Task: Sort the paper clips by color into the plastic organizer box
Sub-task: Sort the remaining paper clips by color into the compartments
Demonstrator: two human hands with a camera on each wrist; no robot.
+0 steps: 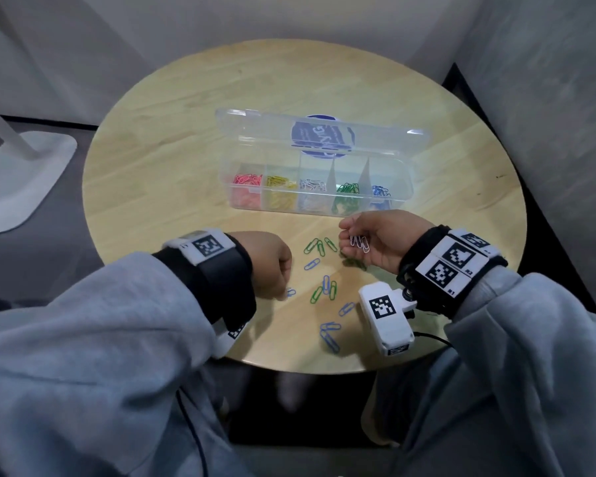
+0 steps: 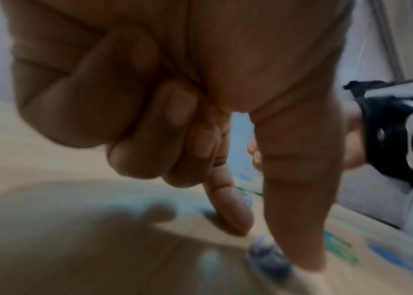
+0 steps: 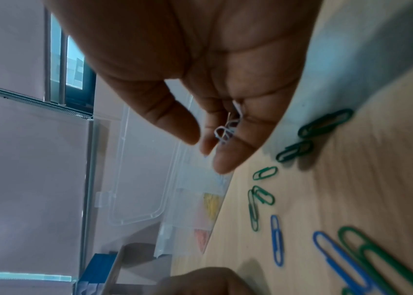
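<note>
The clear organizer box point(image 1: 406, 187) stands mid-table with its lid up; its compartments hold pink, yellow, white, green and blue clips. Loose green clips point(image 1: 319, 247) point(image 3: 263, 173) and blue clips point(image 1: 329, 333) point(image 3: 277, 239) lie scattered in front of it. My right hand point(image 1: 350, 239) point(image 3: 208, 143) hovers palm-up just before the box, its curled fingers cradling a few white clips point(image 1: 360, 243) point(image 3: 228, 129). My left hand point(image 1: 276, 266) point(image 2: 271, 243) is down at the left of the scatter. Its thumb and forefinger pinch a blue clip point(image 1: 290, 292) point(image 2: 268, 257) on the table, and its other fingers are curled.
The round wooden table point(image 1: 186, 160) has its near edge just behind the clips. A white stand base point(image 1: 25, 177) sits on the floor at the left. Grey walls close in behind and on the right.
</note>
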